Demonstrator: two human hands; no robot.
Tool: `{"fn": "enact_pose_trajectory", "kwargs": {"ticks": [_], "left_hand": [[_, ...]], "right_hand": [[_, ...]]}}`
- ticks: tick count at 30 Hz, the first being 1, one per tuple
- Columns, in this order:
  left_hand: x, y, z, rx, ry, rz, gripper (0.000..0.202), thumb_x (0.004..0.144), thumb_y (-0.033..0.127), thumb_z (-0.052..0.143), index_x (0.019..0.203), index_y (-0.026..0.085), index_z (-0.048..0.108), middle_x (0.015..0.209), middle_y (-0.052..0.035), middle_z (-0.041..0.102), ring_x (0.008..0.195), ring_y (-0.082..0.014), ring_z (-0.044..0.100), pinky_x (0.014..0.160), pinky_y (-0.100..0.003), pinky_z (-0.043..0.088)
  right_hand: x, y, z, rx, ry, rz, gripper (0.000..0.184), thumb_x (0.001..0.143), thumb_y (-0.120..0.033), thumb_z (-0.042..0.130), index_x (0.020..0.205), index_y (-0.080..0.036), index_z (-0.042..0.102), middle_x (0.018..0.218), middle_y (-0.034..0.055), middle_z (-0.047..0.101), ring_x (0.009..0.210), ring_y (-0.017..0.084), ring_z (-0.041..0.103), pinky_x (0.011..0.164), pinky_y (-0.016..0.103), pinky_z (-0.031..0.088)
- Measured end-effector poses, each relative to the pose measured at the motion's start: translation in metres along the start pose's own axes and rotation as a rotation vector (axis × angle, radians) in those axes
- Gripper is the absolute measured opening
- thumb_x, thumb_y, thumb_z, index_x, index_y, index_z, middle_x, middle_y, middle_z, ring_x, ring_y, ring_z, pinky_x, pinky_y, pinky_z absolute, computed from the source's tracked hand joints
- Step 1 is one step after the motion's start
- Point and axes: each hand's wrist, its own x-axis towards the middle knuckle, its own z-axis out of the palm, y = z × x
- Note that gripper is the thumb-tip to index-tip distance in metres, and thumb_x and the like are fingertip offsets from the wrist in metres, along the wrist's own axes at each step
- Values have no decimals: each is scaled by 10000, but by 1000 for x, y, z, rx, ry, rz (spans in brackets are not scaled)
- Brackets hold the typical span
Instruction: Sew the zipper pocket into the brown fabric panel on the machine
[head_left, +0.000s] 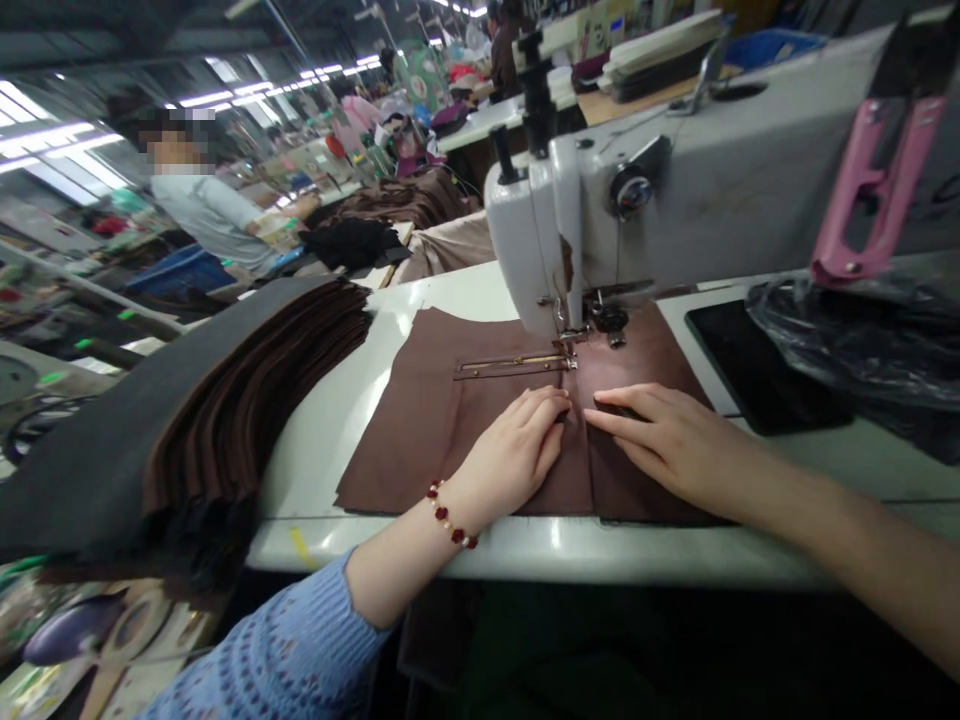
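Observation:
A brown leather-like panel point(405, 400) lies flat under the needle and presser foot of a white sewing machine point(525, 240). A gold-toothed zipper point(525, 361) is set into a slot in the panel, its right end at the presser foot. My left hand point(517, 445) rests on the panel just below the zipper, fingers stretched and close together. My right hand point(667, 440) lies flat to the right of a vertical seam, fingers extended. A small dark item shows by each hand's fingertips; I cannot make out what either is.
At the left lies a thick stack of dark brown pieces point(217, 400). A black phone point(757, 365) and crumpled clear plastic point(892, 340) lie at right, below a pink-handled tool point(862, 200). Scissors point(112, 650) are at lower left. A co-worker point(202, 200) stands beyond.

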Motion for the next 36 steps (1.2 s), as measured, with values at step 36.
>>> {"fn": "enact_pose_trajectory", "kwargs": {"ticks": [36], "left_hand": [[8, -1, -7, 123, -82, -62, 355, 1105, 383, 408, 1389, 233, 560, 1572, -20, 532, 1431, -204, 490, 1149, -395, 431]], "right_hand": [[-23, -25, 7, -89, 9, -154, 491, 1001, -175, 496, 1478, -277, 555, 1528, -47, 575, 1357, 335, 476, 1135, 600, 428]]}}
